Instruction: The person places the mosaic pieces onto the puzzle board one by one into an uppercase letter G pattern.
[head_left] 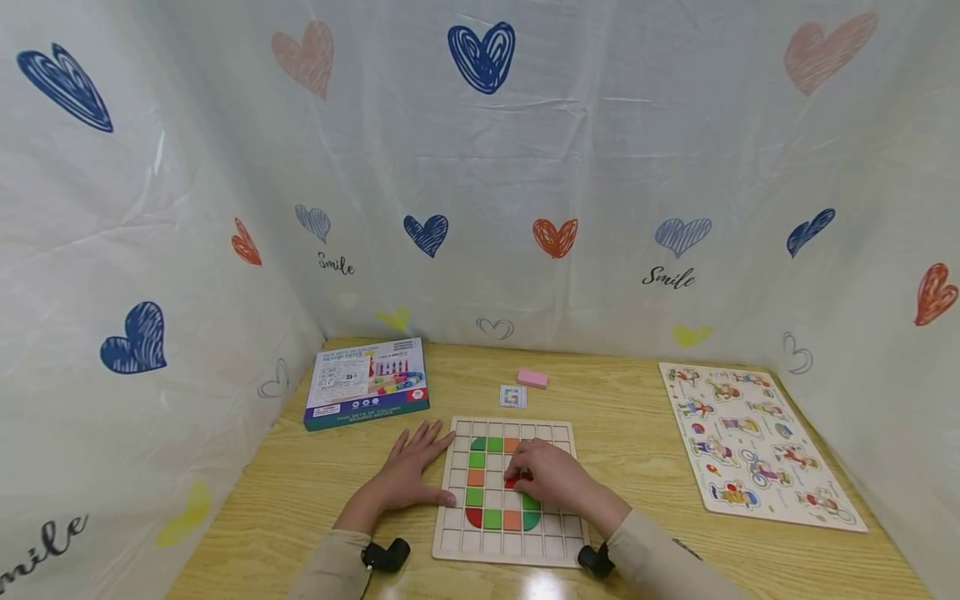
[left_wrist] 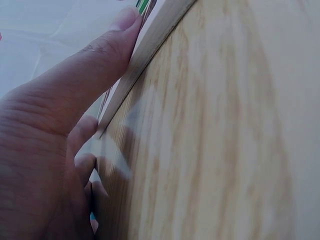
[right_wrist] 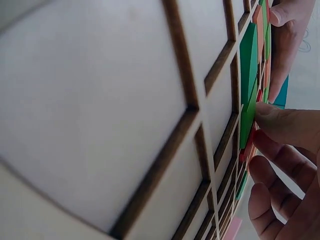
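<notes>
A wooden grid board (head_left: 450, 543) lies on the table, with green, orange and red tiles set in its squares as a ring. Rounded pieces sit at visible corners, such as the red one (head_left: 474, 518) at lower left. My right hand (head_left: 553, 475) reaches over the board and holds a red tile (head_left: 511, 483) at its fingertips, inside the ring's right side. Part of the ring's upper right is hidden under this hand. My left hand (head_left: 405, 475) lies with straight, spread fingers at the board's left edge; its thumb touches the rim in the left wrist view.
A small pattern card (head_left: 513, 396) and a pink block (head_left: 532, 379) lie behind the board. At the back left sits a flat toy box (head_left: 367, 383). A picture puzzle board (head_left: 757, 450) lies at the right. Curtains with hearts surround the table.
</notes>
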